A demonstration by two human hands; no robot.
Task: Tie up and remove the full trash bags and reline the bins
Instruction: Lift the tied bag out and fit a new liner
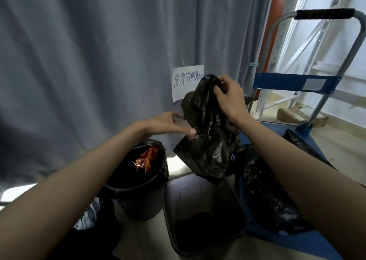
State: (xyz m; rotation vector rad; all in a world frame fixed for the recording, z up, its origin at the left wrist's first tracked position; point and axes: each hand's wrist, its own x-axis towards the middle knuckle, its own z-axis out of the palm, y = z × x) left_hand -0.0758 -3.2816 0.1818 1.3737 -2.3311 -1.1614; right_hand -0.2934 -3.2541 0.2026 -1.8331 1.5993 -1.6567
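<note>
**A:** What's in frame, biggest first?

**B:** Grey pleated fabric curtain (pixel 89 61) fills the far side. Right of it, a blue platform trolley with a grey tube handle (pixel 309 83); its deck runs down the right edge. A crumpled black plastic trash bag (pixel 271 196) lies on that deck.

**A:** Bins?

**B:** Two. Dark rectangular plastic bin (pixel 204 214), near centre, no liner over its rim, something dark at the bottom, can't tell what. Left of it and a bit farther, a round dark bin lined with a black bag (pixel 138 180), with red-orange crinkled wrappers (pixel 147 158) inside.

**A:** The loose bag?

**B:** Black glossy plastic liner bag (pixel 208 133), held up in the air above the far edge of the rectangular bin, hanging bunched, not in either bin.

**A:** Hands?

**B:** Right hand (pixel 229 99) is closed on the bag's top end, fingers pinched into the gathered plastic. Left hand (pixel 168 123) is at the bag's left side, fingers spread, fingertips touching the plastic around mid-height; blurred, so can't tell if it's actually gripping.

**A:** Small stuff?

**B:** White paper sign with handwritten characters (pixel 187 81) stuck on the curtain, partly behind the bag. Pale crumpled plastic (pixel 89 216) on the floor, near left, beside the round bin.
</note>
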